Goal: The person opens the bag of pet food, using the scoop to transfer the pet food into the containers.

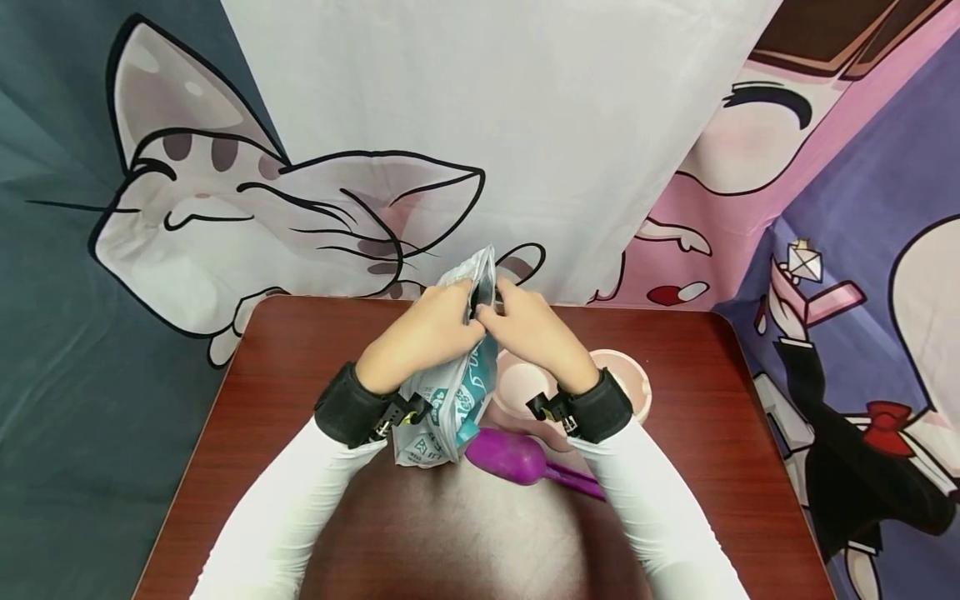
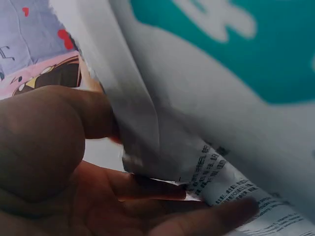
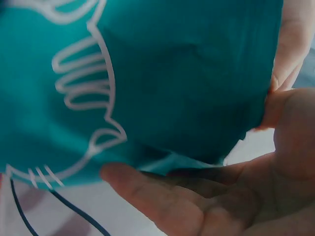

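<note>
A white and teal printed bag (image 1: 442, 398) stands on the table in the head view, with a dark gap at its top. My left hand (image 1: 429, 327) grips the left side of that top edge. Opposite it, my right hand (image 1: 534, 327) holds the right side, and the two thumbs come close together. In the left wrist view, thumb and fingers of the left hand (image 2: 54, 142) lie on either side of the bag's edge (image 2: 133, 98). The right wrist view shows fingers of the right hand (image 3: 206, 201) along the teal face (image 3: 187, 88).
Just right of the bag lies a purple scoop (image 1: 506, 456), its handle running under the right forearm. Behind it are two pale pink bowls (image 1: 632, 372), partly covered by the right hand and wrist. The brown table (image 1: 292, 358) meets a printed cloth backdrop (image 1: 525, 100) at its far edge.
</note>
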`<state>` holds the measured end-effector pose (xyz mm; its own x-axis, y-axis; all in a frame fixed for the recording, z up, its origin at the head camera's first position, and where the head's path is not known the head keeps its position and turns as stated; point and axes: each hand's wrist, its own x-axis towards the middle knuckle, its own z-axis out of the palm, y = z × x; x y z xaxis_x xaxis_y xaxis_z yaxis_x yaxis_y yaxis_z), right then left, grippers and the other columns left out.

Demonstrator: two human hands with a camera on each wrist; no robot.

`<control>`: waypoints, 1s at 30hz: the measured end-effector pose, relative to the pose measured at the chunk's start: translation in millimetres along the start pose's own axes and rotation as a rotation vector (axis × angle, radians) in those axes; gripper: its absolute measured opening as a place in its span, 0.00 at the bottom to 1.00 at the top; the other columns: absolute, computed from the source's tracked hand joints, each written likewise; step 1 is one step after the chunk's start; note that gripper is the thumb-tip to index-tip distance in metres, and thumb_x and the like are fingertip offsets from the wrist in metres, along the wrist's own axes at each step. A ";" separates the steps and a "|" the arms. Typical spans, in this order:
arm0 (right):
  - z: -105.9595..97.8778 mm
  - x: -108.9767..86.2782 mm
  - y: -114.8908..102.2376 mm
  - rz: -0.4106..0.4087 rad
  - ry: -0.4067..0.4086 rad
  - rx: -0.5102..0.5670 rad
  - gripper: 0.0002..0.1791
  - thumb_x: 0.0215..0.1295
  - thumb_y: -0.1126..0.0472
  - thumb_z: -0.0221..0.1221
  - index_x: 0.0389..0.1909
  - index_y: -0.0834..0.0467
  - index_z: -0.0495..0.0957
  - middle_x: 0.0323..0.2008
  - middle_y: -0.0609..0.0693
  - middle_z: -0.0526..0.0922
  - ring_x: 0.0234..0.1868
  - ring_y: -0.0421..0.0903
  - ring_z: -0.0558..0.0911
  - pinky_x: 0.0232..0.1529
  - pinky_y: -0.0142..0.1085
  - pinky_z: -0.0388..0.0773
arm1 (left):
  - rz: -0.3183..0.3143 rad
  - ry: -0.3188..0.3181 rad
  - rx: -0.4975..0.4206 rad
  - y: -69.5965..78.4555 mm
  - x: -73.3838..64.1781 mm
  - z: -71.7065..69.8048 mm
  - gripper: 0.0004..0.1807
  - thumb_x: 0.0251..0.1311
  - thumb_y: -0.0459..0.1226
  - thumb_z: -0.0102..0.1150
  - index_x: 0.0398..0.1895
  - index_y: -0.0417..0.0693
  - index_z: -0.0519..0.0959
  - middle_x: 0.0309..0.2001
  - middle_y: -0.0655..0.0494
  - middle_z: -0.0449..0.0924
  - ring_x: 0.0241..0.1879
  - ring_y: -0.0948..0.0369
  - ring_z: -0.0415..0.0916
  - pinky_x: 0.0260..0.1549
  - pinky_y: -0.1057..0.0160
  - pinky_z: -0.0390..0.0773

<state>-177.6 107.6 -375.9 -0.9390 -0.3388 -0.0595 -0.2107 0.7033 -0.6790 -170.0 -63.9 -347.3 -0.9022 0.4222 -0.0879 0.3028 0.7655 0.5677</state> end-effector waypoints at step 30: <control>9.3 -19.0 15.1 -0.031 -0.072 0.208 0.40 0.68 0.56 0.54 0.81 0.53 0.56 0.63 0.60 0.80 0.60 0.53 0.82 0.63 0.50 0.78 | 0.019 -0.052 -0.054 -9.4 -22.4 -6.1 0.36 0.69 0.34 0.46 0.80 0.36 0.56 0.22 0.57 0.68 0.26 0.58 0.70 0.36 0.58 0.75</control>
<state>-160.5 118.8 -391.7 -0.9096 -0.4073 -0.0828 -0.1718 0.5499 -0.8174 -154.4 -83.5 -345.7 -0.8789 0.4622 -0.1184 0.3014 0.7302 0.6132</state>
